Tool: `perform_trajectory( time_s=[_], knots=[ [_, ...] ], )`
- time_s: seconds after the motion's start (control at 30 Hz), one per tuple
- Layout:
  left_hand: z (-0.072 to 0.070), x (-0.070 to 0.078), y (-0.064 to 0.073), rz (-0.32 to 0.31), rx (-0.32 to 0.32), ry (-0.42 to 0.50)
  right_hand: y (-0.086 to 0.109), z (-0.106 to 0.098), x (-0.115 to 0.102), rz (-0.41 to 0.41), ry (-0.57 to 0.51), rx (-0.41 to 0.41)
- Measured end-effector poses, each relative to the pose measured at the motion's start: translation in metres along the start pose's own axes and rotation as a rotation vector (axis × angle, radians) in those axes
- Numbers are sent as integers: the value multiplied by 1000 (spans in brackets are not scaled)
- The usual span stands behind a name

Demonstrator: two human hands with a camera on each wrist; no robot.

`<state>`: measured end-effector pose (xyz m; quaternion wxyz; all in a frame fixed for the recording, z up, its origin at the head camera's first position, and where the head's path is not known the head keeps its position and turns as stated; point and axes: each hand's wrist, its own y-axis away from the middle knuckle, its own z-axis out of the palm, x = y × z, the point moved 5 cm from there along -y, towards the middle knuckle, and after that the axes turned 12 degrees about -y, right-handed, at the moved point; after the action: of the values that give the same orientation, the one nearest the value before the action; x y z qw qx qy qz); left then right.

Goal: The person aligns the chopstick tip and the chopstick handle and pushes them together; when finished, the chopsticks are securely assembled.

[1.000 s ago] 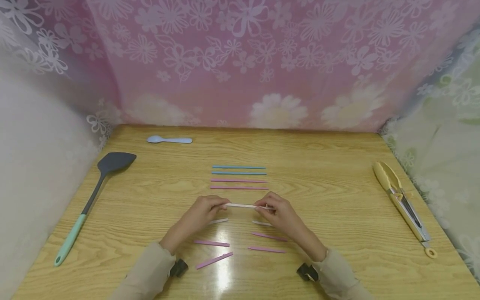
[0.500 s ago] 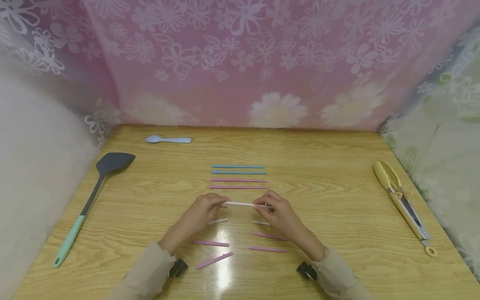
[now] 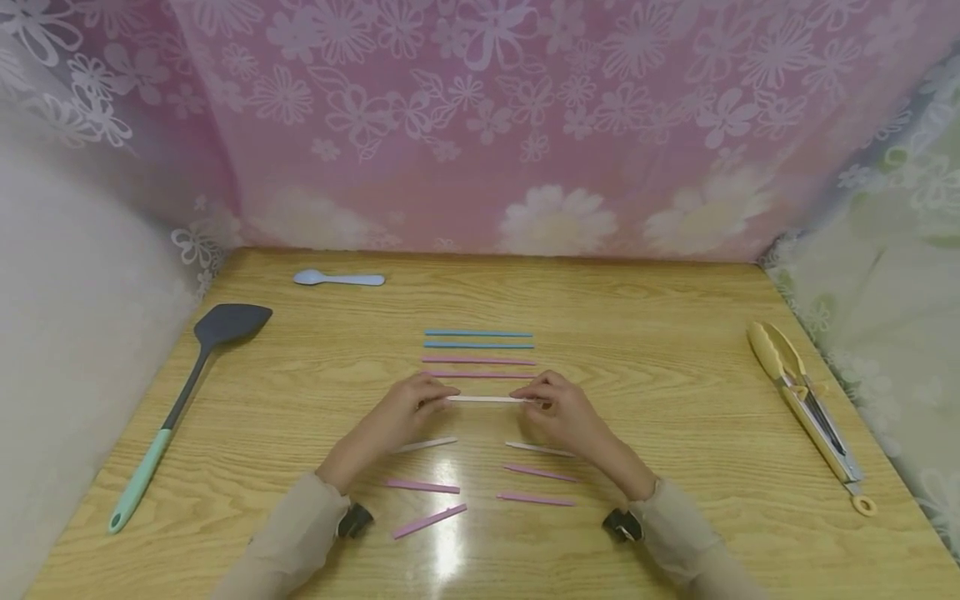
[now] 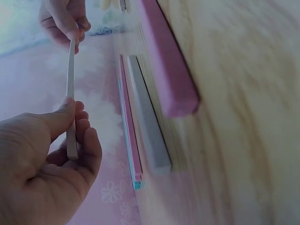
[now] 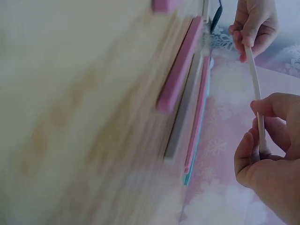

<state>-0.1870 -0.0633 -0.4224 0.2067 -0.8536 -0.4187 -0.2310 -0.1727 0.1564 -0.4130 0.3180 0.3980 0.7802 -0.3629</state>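
Between my hands a thin white chopstick [image 3: 486,399] is held level, crosswise, above the table. My left hand [image 3: 397,415] pinches its left end between thumb and fingers; in the left wrist view the blunt square end [image 4: 71,151] shows by the curled fingers. My right hand [image 3: 572,417] grips the right end, thumb [image 5: 276,105] and fingers around it. Below the hands lie two short white chopstick pieces, one at left [image 3: 427,445] and one at right [image 3: 538,449]. Nearer me are short pink pieces, two at left [image 3: 429,522] and two at right [image 3: 536,500].
Beyond the hands, two blue chopsticks [image 3: 478,345] and two long pink chopsticks [image 3: 478,361] lie parallel. A pale blue spoon [image 3: 341,279] is at the back left, a spatula [image 3: 197,375] at left, yellow tongs [image 3: 802,408] at right. Floral cloth [image 3: 480,125] hangs behind the wooden table [image 3: 660,333].
Both hands have moved slightly forward with the white chopstick, which now lies closer to the pink pair. The right fingers sit a little farther right, and more of the short white pieces shows.
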Motion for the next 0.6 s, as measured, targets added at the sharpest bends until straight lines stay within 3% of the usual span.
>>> perform_trajectory(
  time_s=[0.2,0.4,0.6],
  knots=[
    [-2,-17,-1,-107,-2,18,-8,-3,14,91,-2,7],
    [-3,-31,-5,-105,-5,26,-14,-1,31,212,-15,-3],
    [0,-40,-9,-152,-31,29,-17,5,38,239,-9,-35]
  ],
)
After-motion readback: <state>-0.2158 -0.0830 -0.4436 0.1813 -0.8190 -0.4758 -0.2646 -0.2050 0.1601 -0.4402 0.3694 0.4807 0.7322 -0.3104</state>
